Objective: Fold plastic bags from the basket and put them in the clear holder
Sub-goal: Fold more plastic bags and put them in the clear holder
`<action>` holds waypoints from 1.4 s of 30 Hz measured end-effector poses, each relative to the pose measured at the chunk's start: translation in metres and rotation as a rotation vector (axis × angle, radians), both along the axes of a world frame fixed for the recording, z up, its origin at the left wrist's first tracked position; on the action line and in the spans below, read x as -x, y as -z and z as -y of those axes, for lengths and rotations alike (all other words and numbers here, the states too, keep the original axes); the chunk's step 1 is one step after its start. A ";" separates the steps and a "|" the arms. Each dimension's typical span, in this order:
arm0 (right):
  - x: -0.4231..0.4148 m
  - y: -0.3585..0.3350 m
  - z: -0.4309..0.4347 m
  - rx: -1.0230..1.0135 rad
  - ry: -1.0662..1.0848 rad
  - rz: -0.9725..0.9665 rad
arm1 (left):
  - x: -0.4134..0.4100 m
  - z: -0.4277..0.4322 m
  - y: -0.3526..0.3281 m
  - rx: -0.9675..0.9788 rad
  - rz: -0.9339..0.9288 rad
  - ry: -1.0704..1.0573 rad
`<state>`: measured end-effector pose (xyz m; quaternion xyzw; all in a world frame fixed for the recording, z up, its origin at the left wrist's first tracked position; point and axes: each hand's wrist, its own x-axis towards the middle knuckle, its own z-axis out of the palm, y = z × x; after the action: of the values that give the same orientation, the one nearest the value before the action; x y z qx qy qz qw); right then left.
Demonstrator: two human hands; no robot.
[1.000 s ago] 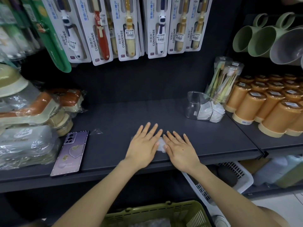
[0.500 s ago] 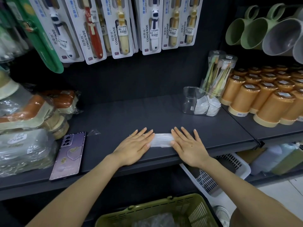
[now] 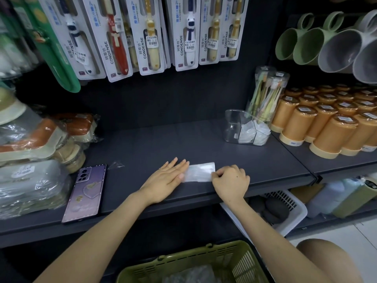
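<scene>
Looking past the basket (image 3: 183, 257) below us, with crumpled plastic in it, we had one bag (image 3: 199, 172) flattened into a narrow strip near the front edge of the shelf (image 3: 163, 144); its long axis ran left to right between our hands; our left hand (image 3: 166, 178) lay flat, fingers straight, pressing the left end; our right hand (image 3: 231, 181) pinched the right end with curled fingers, so we judged the next fold would travel leftward; the clear holder (image 3: 232, 127) stood farther back on the right, nearer the right hand, with folded bags inside.
</scene>
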<state>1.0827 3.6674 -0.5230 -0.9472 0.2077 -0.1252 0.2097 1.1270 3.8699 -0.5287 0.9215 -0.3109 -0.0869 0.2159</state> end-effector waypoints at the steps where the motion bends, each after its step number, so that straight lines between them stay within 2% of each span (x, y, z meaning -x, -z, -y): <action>1: 0.000 -0.001 0.000 -0.044 -0.021 0.031 | 0.001 -0.001 -0.001 0.115 -0.035 -0.064; 4: 0.005 -0.009 0.003 -0.289 -0.165 0.150 | 0.004 0.000 -0.012 0.398 -0.119 -0.285; 6: 0.008 -0.023 0.008 -0.374 -0.264 0.168 | 0.005 0.002 -0.023 0.415 -0.151 -0.338; 10: 0.009 -0.056 0.017 -0.369 -0.444 0.161 | 0.007 0.011 -0.050 0.540 -0.341 -0.243; 14: 0.003 -0.090 0.021 -0.360 -0.560 0.145 | 0.019 0.017 -0.068 0.594 -0.423 -0.242; 16: 0.001 -0.103 0.021 -0.461 -0.587 0.154 | 0.025 0.019 -0.073 0.679 -0.470 -0.280; 20: 0.016 -0.106 0.015 -0.858 -0.571 0.038 | 0.036 0.020 -0.079 0.899 -0.570 -0.387; 23: 0.032 -0.091 0.004 -0.969 -0.575 -0.094 | 0.044 0.022 -0.082 0.991 -0.614 -0.418; 27: 0.035 -0.082 -0.008 -1.115 -0.535 -0.027 | 0.052 0.024 -0.083 1.028 -0.645 -0.453; 33: 0.034 -0.083 -0.014 -1.163 -0.544 0.110 | 0.057 0.019 -0.089 1.094 -0.714 -0.453; 37: 0.037 -0.087 -0.015 -1.103 -0.629 0.250 | 0.060 0.011 -0.101 1.187 -0.896 -0.399; 39: 0.037 -0.089 -0.014 -1.043 -0.679 0.316 | 0.058 0.007 -0.104 1.119 -0.987 -0.391; 42: 0.034 -0.088 -0.011 -0.923 -0.737 0.415 | 0.055 0.004 -0.104 0.955 -0.955 -0.344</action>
<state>1.0488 3.6783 -0.4351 -0.7244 -0.1449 -0.1235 0.6626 1.0716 3.8656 -0.4247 0.6228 -0.0357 -0.3008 0.7213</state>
